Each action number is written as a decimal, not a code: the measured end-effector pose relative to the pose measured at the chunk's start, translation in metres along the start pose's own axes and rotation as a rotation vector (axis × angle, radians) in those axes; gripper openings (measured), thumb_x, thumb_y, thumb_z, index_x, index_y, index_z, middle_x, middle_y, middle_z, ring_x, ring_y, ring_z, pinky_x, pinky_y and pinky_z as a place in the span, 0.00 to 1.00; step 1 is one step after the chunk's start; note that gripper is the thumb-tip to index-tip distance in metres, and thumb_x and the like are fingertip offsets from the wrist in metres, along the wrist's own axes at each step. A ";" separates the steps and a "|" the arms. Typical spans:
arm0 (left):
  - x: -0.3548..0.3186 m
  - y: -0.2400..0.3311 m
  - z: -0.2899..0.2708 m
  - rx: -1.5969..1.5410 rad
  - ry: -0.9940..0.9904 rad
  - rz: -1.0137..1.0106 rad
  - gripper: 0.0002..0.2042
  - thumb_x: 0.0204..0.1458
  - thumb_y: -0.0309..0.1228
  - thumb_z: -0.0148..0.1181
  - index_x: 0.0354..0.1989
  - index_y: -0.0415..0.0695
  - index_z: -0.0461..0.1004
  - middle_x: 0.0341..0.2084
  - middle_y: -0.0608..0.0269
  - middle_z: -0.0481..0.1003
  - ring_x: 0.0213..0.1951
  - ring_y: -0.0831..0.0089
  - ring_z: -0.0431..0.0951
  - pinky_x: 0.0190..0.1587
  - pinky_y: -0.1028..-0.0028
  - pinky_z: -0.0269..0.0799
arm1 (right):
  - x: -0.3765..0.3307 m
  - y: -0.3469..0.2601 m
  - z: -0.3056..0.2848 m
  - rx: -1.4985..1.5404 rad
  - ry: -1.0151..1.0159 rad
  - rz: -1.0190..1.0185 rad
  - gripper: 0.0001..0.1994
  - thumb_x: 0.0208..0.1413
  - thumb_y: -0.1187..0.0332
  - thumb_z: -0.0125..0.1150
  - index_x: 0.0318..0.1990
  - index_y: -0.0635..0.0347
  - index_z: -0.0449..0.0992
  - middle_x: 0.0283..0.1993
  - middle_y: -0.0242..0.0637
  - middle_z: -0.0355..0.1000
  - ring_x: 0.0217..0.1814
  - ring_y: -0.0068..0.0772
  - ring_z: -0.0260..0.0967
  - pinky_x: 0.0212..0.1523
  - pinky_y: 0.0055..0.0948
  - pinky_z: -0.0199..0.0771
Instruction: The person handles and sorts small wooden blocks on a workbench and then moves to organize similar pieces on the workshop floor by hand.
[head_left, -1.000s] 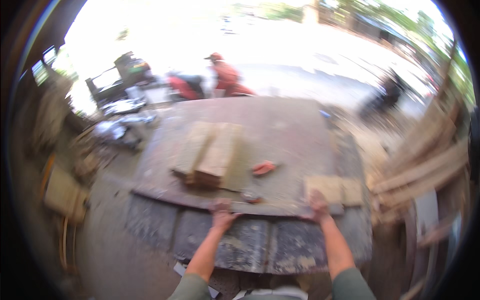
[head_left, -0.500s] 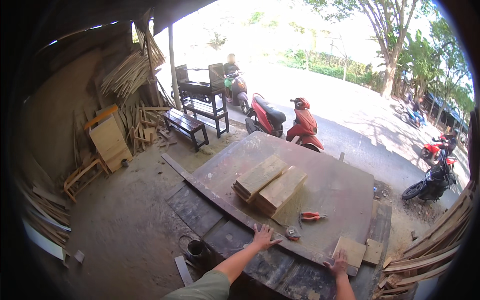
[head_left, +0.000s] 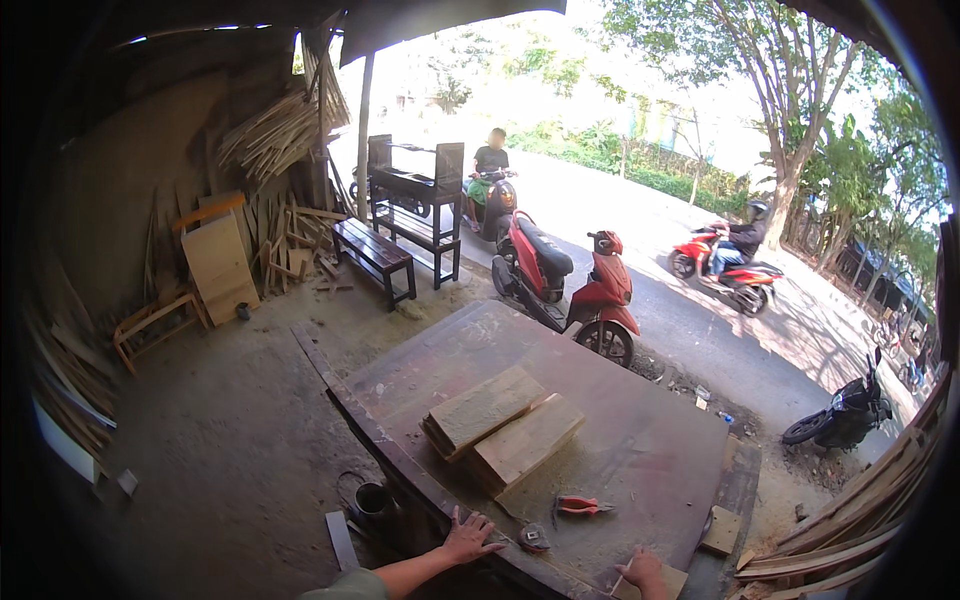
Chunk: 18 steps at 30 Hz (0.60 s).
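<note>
My left hand [head_left: 470, 537] lies with fingers spread on the near edge of a worn, dusty worktable [head_left: 660, 440]. My right hand [head_left: 643, 572] is on a pale wooden block [head_left: 672, 582] at the table's near right, its fingers bent over the block's far edge. The block is partly cut off by the lower rim. Between my hands and a little beyond sit a tape measure [head_left: 534, 538] and red-handled pliers [head_left: 580, 506]. Farther back, two stacks of short boards rest side by side, a left stack [head_left: 485, 408] and a right stack [head_left: 530, 440].
Another small block [head_left: 721, 530] sits on the right ledge. A dark can [head_left: 375, 500] stands on the floor at left. Lumber [head_left: 840, 530] is piled at right. Beyond are a dark bench [head_left: 372, 250], a parked red scooter [head_left: 603, 295] and a rider on a red motorbike [head_left: 735, 260].
The view has tilted up. My right hand has shifted toward the block's far edge. My left hand stays at the table edge. A red motorbike has come into the road.
</note>
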<state>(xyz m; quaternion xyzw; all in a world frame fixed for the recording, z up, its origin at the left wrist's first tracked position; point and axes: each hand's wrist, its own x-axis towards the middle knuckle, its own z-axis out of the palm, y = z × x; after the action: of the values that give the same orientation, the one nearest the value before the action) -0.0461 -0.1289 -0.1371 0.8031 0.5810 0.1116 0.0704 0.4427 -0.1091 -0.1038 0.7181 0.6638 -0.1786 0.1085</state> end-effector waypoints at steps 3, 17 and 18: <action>0.015 0.003 -0.026 -0.076 0.124 -0.021 0.37 0.59 0.67 0.50 0.62 0.46 0.71 0.58 0.57 0.69 0.66 0.60 0.65 0.69 0.29 0.37 | -0.017 -0.009 -0.015 -0.066 0.006 0.023 0.44 0.50 0.38 0.69 0.66 0.61 0.67 0.68 0.53 0.65 0.72 0.53 0.62 0.70 0.52 0.63; 0.162 -0.046 -0.074 -0.034 0.111 -0.269 0.61 0.39 0.77 0.59 0.75 0.43 0.54 0.74 0.38 0.46 0.75 0.44 0.43 0.69 0.30 0.41 | -0.219 0.044 -0.116 0.191 0.768 0.172 0.16 0.44 0.70 0.76 0.34 0.65 0.73 0.35 0.46 0.71 0.40 0.52 0.72 0.42 0.44 0.71; 0.158 -0.036 -0.069 -0.020 0.062 -0.262 0.62 0.38 0.78 0.59 0.75 0.43 0.53 0.74 0.38 0.44 0.76 0.43 0.42 0.69 0.30 0.40 | -0.247 0.048 -0.118 0.390 0.791 0.275 0.13 0.46 0.73 0.74 0.34 0.67 0.73 0.35 0.44 0.72 0.38 0.48 0.72 0.41 0.42 0.71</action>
<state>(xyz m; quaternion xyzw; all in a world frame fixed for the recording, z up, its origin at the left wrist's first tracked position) -0.0493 0.0315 -0.0636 0.7157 0.6818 0.1319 0.0746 0.4898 -0.2931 0.0986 0.8195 0.5067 0.0035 -0.2677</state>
